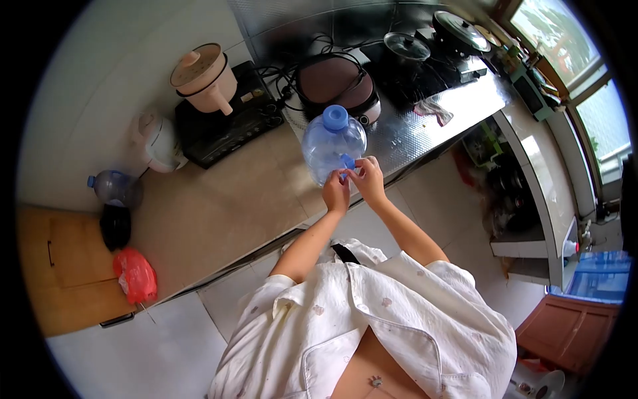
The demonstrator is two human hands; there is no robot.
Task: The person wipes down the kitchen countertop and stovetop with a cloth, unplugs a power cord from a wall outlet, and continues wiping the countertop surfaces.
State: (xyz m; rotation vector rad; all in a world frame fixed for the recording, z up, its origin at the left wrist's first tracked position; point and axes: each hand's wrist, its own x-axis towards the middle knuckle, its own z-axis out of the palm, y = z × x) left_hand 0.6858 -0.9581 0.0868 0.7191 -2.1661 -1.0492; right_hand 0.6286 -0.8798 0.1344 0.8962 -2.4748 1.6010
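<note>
A large clear water jug (318,147) with a blue cap (335,118) stands upright at the counter's front edge. In front of its side is a small blue plastic piece (347,161), perhaps a spout; whether it is fixed to the jug I cannot tell. My left hand (336,192) pinches at this piece from below. Close beside it, my right hand (369,179) has its fingertips on the same piece from the right. The fingers partly hide it, and both hands are almost touching each other.
Behind the jug sits a dark round electric cooker (335,80) with loose cables. A pink pot (206,83) rests on a black appliance (219,136) to the left. A gas stove (405,73) with lidded pans is at the back right. A red bag (135,275) lies far left.
</note>
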